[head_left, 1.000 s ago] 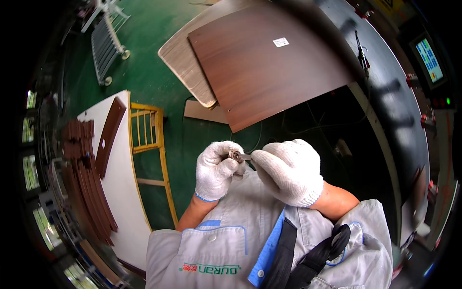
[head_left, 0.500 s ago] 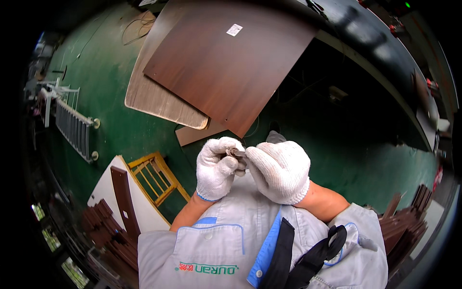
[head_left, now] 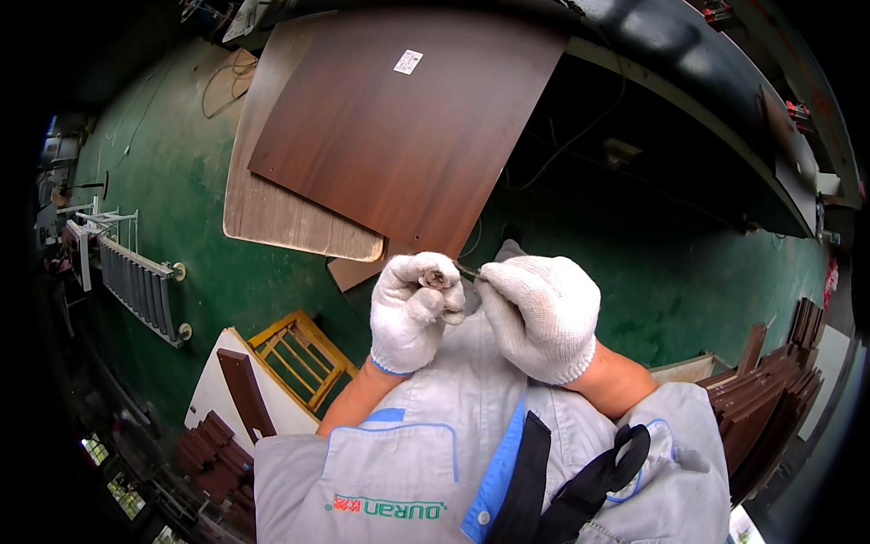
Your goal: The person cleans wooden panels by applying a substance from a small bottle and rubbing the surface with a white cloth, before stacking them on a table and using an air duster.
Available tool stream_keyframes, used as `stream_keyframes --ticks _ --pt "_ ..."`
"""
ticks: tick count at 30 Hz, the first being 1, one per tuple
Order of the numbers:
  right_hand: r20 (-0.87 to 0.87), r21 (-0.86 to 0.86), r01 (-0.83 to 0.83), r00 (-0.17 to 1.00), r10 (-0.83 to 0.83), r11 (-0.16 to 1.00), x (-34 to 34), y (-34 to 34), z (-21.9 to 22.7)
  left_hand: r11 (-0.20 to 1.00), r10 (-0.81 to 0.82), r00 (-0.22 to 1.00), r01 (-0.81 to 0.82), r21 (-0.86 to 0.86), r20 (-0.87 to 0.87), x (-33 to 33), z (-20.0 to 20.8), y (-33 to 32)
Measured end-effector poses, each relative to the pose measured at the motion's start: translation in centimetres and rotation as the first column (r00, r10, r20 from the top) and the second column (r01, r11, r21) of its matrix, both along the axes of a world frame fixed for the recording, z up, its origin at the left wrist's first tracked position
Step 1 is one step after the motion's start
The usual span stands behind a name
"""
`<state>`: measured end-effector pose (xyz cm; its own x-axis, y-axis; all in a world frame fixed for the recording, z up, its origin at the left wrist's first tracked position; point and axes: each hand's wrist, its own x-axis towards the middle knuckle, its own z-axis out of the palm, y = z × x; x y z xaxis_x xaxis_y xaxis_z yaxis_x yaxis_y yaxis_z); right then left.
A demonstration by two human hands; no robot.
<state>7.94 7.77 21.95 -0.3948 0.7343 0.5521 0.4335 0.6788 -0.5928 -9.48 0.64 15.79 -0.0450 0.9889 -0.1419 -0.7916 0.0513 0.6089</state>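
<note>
White knit gloves cover both my hands, which are raised close together in front of my grey jacket. My left hand (head_left: 415, 304) is closed, its fingers curled up. At its thumb and fingertips shows a small grey-brown patch; whether this is a held piece or dirty glove cloth is unclear. Just to the right, my right hand (head_left: 544, 313) is pinched shut on a thin dark strip (head_left: 468, 270), whose end reaches toward the left fingers. The rest of the strip is hidden in the glove.
Beyond my hands a dark brown wood panel (head_left: 399, 127) lies over a lighter board (head_left: 299, 218). A black-topped bench (head_left: 680, 68) curves along the right. Lower left are a yellow wooden frame (head_left: 313, 358) and brown strips (head_left: 213, 453); more brown pieces (head_left: 761, 399) lie at right.
My right hand has moved slightly right, away from the left, with the strip's end drawn off the left fingertips. The view has shifted a little; the panel appears further left.
</note>
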Motion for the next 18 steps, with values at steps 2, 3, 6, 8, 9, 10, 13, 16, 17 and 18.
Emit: stream_keyframes --ticks 2,3,6,8,9,10,13,16,17,18 --pt "0.012 -0.112 -0.085 0.996 0.087 0.99 -0.2 0.2 0.7 0.998 -0.01 0.999 0.012 -0.069 0.03 -0.2 0.2 0.2" --pt "0.01 -0.115 -0.084 0.996 0.086 0.99 -0.2 0.3 0.8 0.997 -0.02 0.999 0.023 -0.078 0.035 -0.4 0.2 0.3" --pt "0.056 -0.108 -0.092 0.994 0.098 0.99 -0.4 0.7 0.9 0.995 -0.024 0.999 0.028 -0.098 0.041 -0.6 0.3 0.4" --pt "0.066 -0.092 -0.096 0.993 0.102 0.991 -0.6 0.9 1.0 0.994 -0.018 0.999 0.023 -0.107 0.044 -0.8 0.3 0.4" --pt "0.067 -0.093 -0.096 0.992 0.102 0.991 -0.6 0.9 1.2 0.994 -0.019 0.999 0.023 -0.111 0.043 -0.9 0.3 0.4" --pt "0.084 -0.12 -0.098 0.99 0.109 0.988 -0.7 0.9 1.5 0.993 -0.02 0.999 0.024 -0.115 0.041 -1.0 0.2 0.4" --pt "0.103 -0.119 -0.104 0.988 0.116 0.987 -0.8 1.0 1.7 0.993 0.002 0.999 0.002 -0.12 0.032 -1.0 0.3 0.5" --pt "0.104 -0.086 -0.087 0.99 0.096 0.992 -0.9 0.9 1.3 0.995 0.003 1.0 -0.001 -0.102 0.022 -1.0 0.2 0.6" --pt "0.112 -0.076 -0.069 0.991 0.078 0.995 -0.7 1.0 0.9 0.995 0.002 1.0 0.001 -0.096 0.031 -1.1 -0.2 0.8" --pt "0.121 -0.071 -0.068 0.99 0.076 0.995 -0.4 1.1 0.2 0.994 0.001 1.0 0.0 -0.113 0.008 -1.4 -0.8 1.0"
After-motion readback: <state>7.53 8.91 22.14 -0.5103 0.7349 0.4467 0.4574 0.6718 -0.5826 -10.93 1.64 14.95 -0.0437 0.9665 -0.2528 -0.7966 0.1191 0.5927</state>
